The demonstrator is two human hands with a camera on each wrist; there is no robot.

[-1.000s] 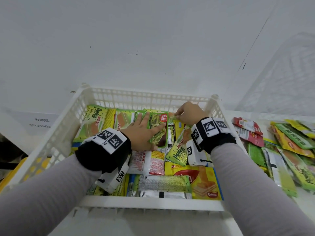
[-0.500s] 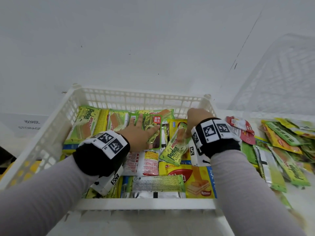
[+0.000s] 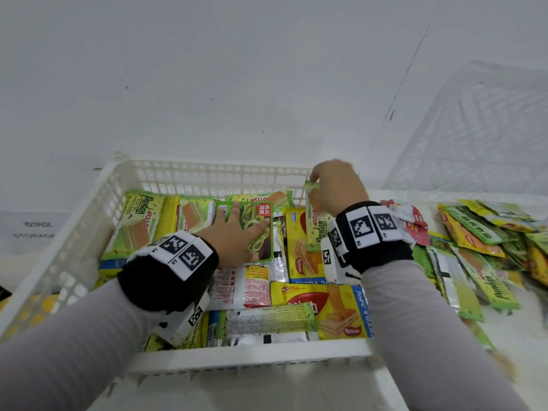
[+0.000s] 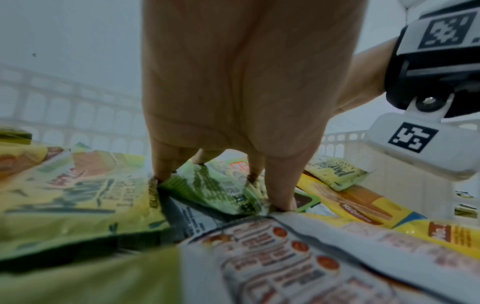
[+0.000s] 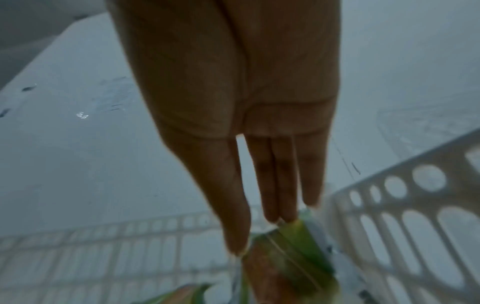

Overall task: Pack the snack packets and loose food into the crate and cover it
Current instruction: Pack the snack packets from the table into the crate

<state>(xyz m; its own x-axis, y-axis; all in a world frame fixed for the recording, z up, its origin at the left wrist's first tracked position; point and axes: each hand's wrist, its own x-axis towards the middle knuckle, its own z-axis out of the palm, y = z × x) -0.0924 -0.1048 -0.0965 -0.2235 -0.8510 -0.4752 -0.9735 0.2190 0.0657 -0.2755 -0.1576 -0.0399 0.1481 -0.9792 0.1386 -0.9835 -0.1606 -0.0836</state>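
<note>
A white slatted crate (image 3: pixel 207 176) holds several snack packets lying flat. My left hand (image 3: pixel 234 235) lies with spread fingers on a green packet with a red label (image 3: pixel 261 232); in the left wrist view its fingertips (image 4: pixel 280 197) press into that green packet (image 4: pixel 221 185). My right hand (image 3: pixel 332 188) is near the crate's far right corner and pinches the top end of a green Pandan packet (image 3: pixel 315 223), which hangs almost upright above the others. In the right wrist view the thumb and fingers (image 5: pixel 275 185) close on the blurred Pandan packet (image 5: pixel 291 259) beside the crate wall (image 5: pixel 415 205).
A heap of loose green, yellow and red packets (image 3: pixel 480 247) lies on the table right of the crate. A second white slatted piece (image 3: pixel 480 129) leans against the wall behind that heap. A paper storage label (image 3: pixel 35 229) is at the left.
My right hand has lifted the Pandan packet from its slanted lie among the others to nearly upright at the far right corner. The left hand stays on the green packet.
</note>
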